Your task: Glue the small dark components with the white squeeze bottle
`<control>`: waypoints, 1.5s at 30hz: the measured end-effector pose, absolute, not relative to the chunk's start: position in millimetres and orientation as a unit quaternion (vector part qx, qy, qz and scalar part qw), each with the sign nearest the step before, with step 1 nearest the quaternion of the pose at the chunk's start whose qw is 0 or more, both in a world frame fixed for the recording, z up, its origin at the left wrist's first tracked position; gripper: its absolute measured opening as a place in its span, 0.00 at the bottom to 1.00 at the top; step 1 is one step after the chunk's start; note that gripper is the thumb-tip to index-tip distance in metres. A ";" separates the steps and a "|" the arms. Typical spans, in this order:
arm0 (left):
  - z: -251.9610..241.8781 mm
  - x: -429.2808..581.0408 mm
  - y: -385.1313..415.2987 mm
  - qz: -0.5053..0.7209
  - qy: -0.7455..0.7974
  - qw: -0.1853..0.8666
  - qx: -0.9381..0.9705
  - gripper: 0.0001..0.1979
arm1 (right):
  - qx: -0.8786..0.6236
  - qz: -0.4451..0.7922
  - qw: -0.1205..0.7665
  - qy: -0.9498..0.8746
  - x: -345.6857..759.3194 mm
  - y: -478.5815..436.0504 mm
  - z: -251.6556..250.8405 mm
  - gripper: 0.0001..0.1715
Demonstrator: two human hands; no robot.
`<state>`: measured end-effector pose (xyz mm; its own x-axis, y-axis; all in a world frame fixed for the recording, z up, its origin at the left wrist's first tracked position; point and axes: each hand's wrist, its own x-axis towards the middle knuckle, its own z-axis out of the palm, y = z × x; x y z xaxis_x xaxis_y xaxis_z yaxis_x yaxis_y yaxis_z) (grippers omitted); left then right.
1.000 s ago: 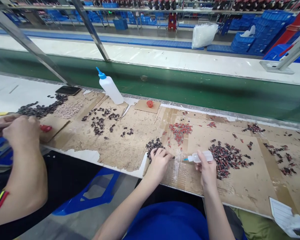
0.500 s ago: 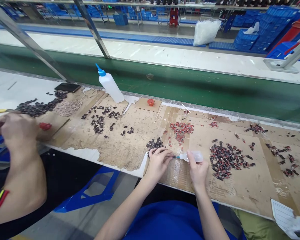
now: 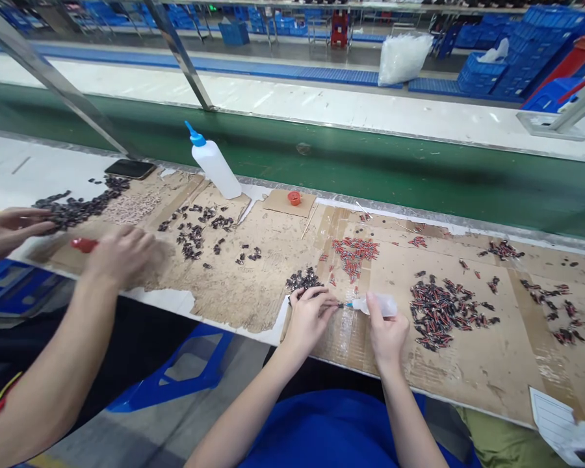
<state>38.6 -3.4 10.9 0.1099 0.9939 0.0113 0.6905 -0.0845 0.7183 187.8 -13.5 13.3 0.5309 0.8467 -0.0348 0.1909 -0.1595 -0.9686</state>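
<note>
My left hand [image 3: 309, 317] pinches a tiny dark part at the near edge of the cardboard-covered bench [image 3: 253, 286]. My right hand [image 3: 385, 328] grips a small clear squeeze bottle [image 3: 377, 304] lying sideways, its blue tip touching the part in my left fingers. A small heap of dark parts [image 3: 302, 281] lies just beyond my left hand. A larger heap of red-and-black parts [image 3: 443, 311] lies right of my right hand, and a cluster of red parts [image 3: 353, 250] sits further back.
A tall white squeeze bottle with a blue nozzle [image 3: 213, 164], a red cap [image 3: 294, 197] and a phone [image 3: 129, 169] sit near the green conveyor [image 3: 370, 166]. A co-worker's hands [image 3: 119, 253] work at the left beside dark parts [image 3: 73, 209]. A paper slip [image 3: 556, 426] lies at right.
My right hand has brought the small bottle left until its tip meets the part in my left hand. The co-worker's hands have parted, one reaching forward across the cardboard.
</note>
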 end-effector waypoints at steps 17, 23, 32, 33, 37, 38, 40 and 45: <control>13.4 39.1 -3.8 0.250 0.611 0.264 0.703 0.06 | -0.691 0.299 0.519 -0.404 188.6 -12.0 12.9 0.27; 9.9 43.2 -3.1 0.238 0.600 0.248 0.722 0.11 | -0.749 0.282 0.445 -0.402 211.5 -14.3 16.9 0.31; 5.2 36.9 -8.6 0.246 0.572 0.254 0.740 0.13 | -0.819 0.057 0.283 -0.496 218.9 -10.2 50.8 0.34; 6.8 35.1 -9.0 0.250 0.570 0.256 0.740 0.13 | -0.793 0.059 0.283 -0.536 212.7 -6.8 50.5 0.30; 8.6 29.9 -9.0 0.272 0.573 0.260 0.728 0.12 | -0.746 0.092 0.174 -0.636 191.1 11.2 40.1 0.14; 8.0 28.8 -8.7 0.279 0.573 0.264 0.724 0.12 | -0.744 0.092 0.145 -0.646 187.8 15.2 36.8 0.11; 6.5 26.3 -7.7 0.292 0.567 0.276 0.720 0.12 | -0.740 0.086 0.108 -0.659 183.8 21.1 31.0 0.08; 6.4 20.8 -5.1 0.345 0.551 0.305 0.696 0.11 | -0.722 0.063 0.085 -0.684 182.8 25.8 26.5 0.11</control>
<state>20.8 -5.1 6.4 0.1545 0.9775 0.1438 0.5556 -0.2063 0.8055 182.8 25.8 26.5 0.0575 0.9980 0.0255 0.9767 -0.0510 -0.2086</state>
